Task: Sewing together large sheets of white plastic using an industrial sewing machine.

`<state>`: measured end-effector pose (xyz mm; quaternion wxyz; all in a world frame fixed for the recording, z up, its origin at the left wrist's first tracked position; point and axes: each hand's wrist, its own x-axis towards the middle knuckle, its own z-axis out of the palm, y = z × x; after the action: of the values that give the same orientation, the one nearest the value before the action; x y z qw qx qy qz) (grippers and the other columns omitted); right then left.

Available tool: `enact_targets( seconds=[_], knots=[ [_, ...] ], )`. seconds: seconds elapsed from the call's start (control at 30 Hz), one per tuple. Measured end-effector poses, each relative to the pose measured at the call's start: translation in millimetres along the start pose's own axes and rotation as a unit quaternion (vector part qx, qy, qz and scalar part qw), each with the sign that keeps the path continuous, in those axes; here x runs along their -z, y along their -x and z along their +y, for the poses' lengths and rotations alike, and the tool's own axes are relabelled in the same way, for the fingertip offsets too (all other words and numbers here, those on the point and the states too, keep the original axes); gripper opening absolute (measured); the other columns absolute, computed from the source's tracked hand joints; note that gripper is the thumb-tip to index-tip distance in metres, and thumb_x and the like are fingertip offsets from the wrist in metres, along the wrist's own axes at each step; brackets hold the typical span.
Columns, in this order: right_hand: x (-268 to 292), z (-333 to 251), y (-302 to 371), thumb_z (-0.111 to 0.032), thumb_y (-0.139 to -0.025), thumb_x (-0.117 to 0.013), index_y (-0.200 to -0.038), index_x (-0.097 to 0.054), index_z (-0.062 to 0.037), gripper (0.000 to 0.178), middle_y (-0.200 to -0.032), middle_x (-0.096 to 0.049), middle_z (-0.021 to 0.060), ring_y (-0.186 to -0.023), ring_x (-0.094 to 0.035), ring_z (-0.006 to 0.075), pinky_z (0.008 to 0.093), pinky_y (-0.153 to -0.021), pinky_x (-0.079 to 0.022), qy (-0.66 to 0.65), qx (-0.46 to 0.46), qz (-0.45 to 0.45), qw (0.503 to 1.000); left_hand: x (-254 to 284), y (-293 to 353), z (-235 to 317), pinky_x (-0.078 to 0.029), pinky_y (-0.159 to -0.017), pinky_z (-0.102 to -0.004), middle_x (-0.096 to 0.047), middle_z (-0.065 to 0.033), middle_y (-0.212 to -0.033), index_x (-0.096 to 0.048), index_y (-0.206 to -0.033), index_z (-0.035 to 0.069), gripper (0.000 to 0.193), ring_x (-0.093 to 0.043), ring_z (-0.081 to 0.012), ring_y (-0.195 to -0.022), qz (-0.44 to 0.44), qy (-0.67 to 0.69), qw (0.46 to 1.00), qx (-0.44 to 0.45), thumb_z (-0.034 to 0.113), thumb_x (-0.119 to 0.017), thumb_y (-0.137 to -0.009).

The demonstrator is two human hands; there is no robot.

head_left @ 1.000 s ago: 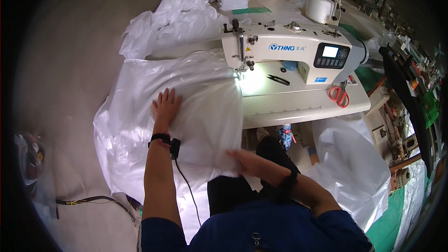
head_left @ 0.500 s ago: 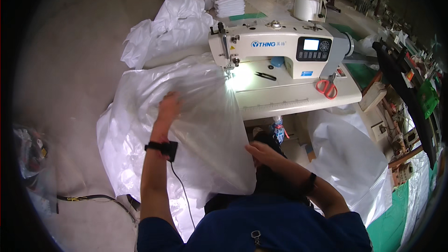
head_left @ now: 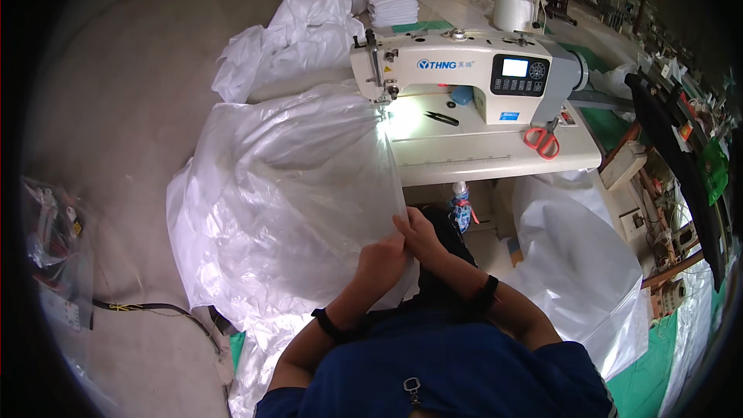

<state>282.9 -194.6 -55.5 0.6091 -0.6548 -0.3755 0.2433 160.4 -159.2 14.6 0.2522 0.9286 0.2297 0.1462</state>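
A large translucent white plastic sheet (head_left: 286,186) hangs over the left of the sewing machine (head_left: 449,70) and down across my lap. Its upper corner runs under the lit needle area. My left hand (head_left: 382,265) is closed on the sheet's right edge, close to my body. Right beside it, my right hand (head_left: 420,236) pinches the same edge, fingers pressed together. Both hands nearly touch, below the front edge of the machine's bed.
On the machine bed lie black thread snips (head_left: 441,118) and red-handled scissors (head_left: 543,141). Behind stand a white thread cone (head_left: 513,12) and a folded white stack (head_left: 391,6). More white sheeting (head_left: 576,255) hangs at the right. A black cable (head_left: 155,308) crosses the floor at left.
My left hand has come off the middle of the sheet and moved right and down to its edge. My right hand has shifted slightly up and now grips that edge too.
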Motion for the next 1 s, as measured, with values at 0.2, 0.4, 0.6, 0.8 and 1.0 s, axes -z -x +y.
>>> enact_targets(
  seconds=[0.2,0.4,0.6,0.8,1.0],
  knots=[
    [2.9,-9.0,3.8,-0.01,-0.082,-0.045,-0.131,-0.027,0.0036,0.053,-0.073,-0.061,0.0227,-0.07,-0.061,0.0414,0.0464,-0.063,-0.048,0.25,0.042,-0.057,0.966,-20.6,26.4,-11.0,-0.046,-0.069,-0.0469,-0.06,-0.0226,-0.082,-0.057,-0.089,0.001,0.02,-0.058,-0.0413,-0.079,-0.074,0.055,0.995,0.046,0.02,-0.051,-0.084],
    [-1.3,-3.5,-16.4,-0.006,-0.077,-0.048,-0.134,-0.026,0.0012,0.062,-0.068,-0.06,0.0229,-0.065,-0.061,0.0399,0.0481,-0.062,-0.048,0.317,0.047,-0.043,0.946,-34.5,38.7,-10.4,-0.046,-0.081,-0.0432,-0.062,-0.0214,-0.095,-0.06,-0.104,0.005,0.031,-0.06,-0.0367,-0.09,-0.397,0.058,0.914,-0.055,0.03,-0.051,-0.086],
    [-8.7,-21.0,-54.6,-0.007,-0.078,-0.046,-0.128,-0.033,0.0058,0.053,-0.068,-0.06,0.0243,-0.067,-0.061,0.0395,0.048,-0.062,-0.047,0.352,0.062,-0.038,0.933,-69.7,39.2,-68.3,-0.044,-0.087,-0.0391,-0.06,-0.0225,-0.101,-0.049,-0.117,0.004,0.039,-0.059,-0.0343,-0.092,-0.339,0.119,0.928,0.093,0.028,-0.049,-0.087],
    [-11.1,-44.8,-103.0,-0.008,-0.079,-0.043,-0.114,-0.043,0.0074,0.038,-0.08,-0.063,0.0224,-0.076,-0.063,0.0375,0.0471,-0.068,-0.049,0.426,0.017,-0.081,0.901,-73.7,43.5,-137.7,-0.037,-0.095,-0.0362,-0.054,-0.018,-0.113,-0.048,-0.12,0.004,0.04,-0.05,-0.0276,-0.106,-0.054,0.259,0.951,0.157,0.027,-0.051,-0.087],
    [-15.6,-53.7,-152.1,-0.009,-0.079,-0.044,-0.097,-0.052,0.0052,0.025,-0.087,-0.064,0.0222,-0.085,-0.063,0.0369,0.0453,-0.073,-0.05,0.438,-0.014,-0.102,0.893,-41.1,70.6,-186.1,-0.033,-0.099,-0.0374,-0.051,-0.0123,-0.123,-0.051,-0.122,0.009,0.041,-0.044,-0.0269,-0.117,0.124,0.012,0.971,0.204,0.036,-0.043,-0.091]
  ],
)
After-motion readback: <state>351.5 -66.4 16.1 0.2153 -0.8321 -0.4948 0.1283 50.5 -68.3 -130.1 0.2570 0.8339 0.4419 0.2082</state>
